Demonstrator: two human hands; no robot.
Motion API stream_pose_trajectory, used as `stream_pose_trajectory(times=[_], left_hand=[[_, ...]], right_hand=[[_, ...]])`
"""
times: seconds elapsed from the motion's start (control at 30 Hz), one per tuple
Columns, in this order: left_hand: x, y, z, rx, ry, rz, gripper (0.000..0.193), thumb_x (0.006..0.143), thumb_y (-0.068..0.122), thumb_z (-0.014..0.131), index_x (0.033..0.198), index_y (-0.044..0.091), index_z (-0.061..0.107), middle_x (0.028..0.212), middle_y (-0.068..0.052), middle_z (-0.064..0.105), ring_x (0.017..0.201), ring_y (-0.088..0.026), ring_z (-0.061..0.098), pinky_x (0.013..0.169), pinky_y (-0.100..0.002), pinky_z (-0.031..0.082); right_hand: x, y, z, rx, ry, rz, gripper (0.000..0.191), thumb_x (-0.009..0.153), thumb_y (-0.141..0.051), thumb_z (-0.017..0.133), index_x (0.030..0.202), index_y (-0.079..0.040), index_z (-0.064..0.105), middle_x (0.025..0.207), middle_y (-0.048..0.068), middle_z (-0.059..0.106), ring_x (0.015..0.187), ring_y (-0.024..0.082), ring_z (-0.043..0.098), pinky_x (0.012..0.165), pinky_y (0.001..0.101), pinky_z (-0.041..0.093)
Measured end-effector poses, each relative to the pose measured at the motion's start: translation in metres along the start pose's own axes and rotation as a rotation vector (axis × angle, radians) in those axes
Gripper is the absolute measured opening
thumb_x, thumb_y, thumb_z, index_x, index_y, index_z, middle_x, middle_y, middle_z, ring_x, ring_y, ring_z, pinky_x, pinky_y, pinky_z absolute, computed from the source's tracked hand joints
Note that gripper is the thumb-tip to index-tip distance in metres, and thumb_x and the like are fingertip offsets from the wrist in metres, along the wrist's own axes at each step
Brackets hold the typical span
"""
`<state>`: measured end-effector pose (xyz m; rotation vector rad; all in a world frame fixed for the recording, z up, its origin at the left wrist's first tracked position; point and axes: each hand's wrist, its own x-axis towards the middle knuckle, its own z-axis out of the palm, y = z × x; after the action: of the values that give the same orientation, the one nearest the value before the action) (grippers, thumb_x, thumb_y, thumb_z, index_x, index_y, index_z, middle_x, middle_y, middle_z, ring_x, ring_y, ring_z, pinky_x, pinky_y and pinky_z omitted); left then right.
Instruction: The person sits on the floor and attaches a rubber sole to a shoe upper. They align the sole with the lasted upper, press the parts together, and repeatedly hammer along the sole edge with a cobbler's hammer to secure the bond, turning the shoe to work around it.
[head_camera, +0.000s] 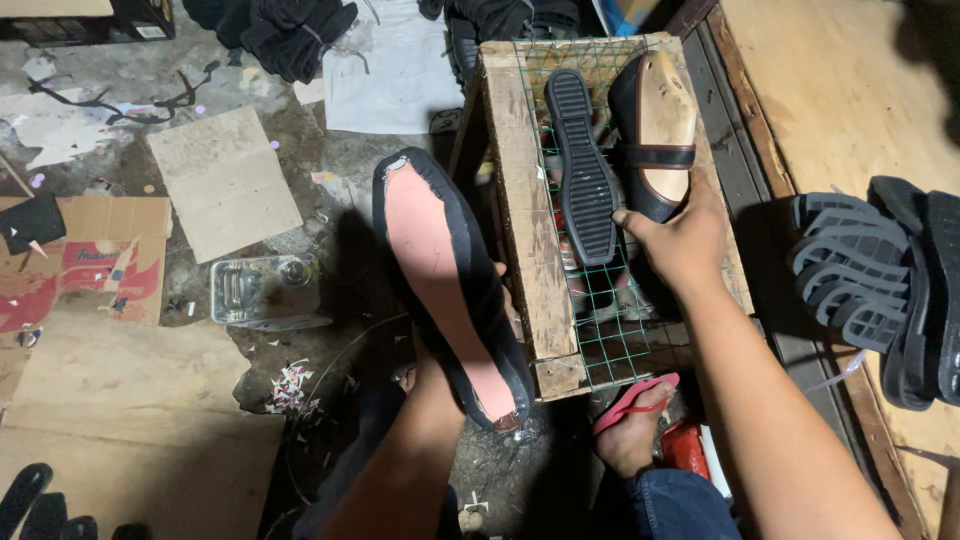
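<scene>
While our left hand (505, 300), mostly hidden behind it, grasps the pink-bottomed lasted shoe (450, 290) upright at centre, a black sole (583, 165) lies on the wire-topped wooden crate (525, 220), and further right our right hand (680, 240) clasps the black shoe (655, 130) on its wooden last.

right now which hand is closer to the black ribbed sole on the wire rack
Right. The right hand grips the lasted shoe just beside the ribbed sole; the left hand holds the pink-bottomed shoe off the rack.
</scene>
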<state>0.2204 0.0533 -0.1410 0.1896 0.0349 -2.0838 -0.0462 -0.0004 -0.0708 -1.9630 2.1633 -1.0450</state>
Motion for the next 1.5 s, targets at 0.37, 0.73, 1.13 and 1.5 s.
stream_pose_trajectory(times=[0.37, 0.73, 1.13, 1.5], left_hand=[[0.012, 0.010, 0.003, 0.198, -0.040, -0.079, 0.076, 0.099, 0.053, 0.047, 0.149, -0.005, 0.045, 0.114, -0.026, 0.066, 0.071, -0.028, 0.067, 0.062, -0.041, 0.057], [0.025, -0.014, 0.006, 0.554, -0.198, 0.045, 0.068, 0.106, 0.044, 0.047, 0.160, 0.009, 0.024, 0.151, -0.029, 0.048, 0.083, -0.025, 0.063, 0.072, -0.036, 0.053], [0.022, -0.016, 0.010, 0.392, -0.120, 0.208, 0.065, 0.109, 0.040, 0.047, 0.165, 0.020, 0.020, 0.147, -0.027, 0.053, 0.072, -0.016, 0.057, 0.062, -0.029, 0.046], [0.019, -0.038, 0.014, 0.428, -0.111, -0.052, 0.068, 0.110, 0.034, 0.050, 0.170, 0.028, 0.018, 0.149, -0.025, 0.054, 0.067, -0.009, 0.052, 0.055, -0.022, 0.040]], right_hand=[[-0.049, -0.044, 0.016, -0.213, -0.121, -0.148, 0.081, 0.077, -0.042, 0.088, 0.136, 0.003, 0.056, 0.126, 0.025, 0.062, 0.110, 0.044, 0.062, 0.090, 0.0499, 0.052], [-0.061, -0.041, -0.022, 0.629, -0.107, 0.272, 0.027, 0.104, -0.011, 0.052, 0.125, -0.001, 0.065, 0.100, 0.008, 0.071, 0.084, 0.020, 0.067, 0.075, 0.0371, 0.059], [-0.227, -0.017, -0.079, 0.351, -0.097, 0.109, 0.038, 0.093, -0.005, 0.067, 0.130, 0.003, 0.061, 0.110, 0.011, 0.067, 0.090, 0.021, 0.065, 0.075, 0.0330, 0.054], [-0.171, 0.162, -0.225, 0.257, 0.466, 0.832, 0.034, 0.100, -0.031, 0.074, 0.112, 0.001, 0.069, 0.092, 0.004, 0.067, 0.076, 0.013, 0.058, 0.069, 0.0311, 0.051]])
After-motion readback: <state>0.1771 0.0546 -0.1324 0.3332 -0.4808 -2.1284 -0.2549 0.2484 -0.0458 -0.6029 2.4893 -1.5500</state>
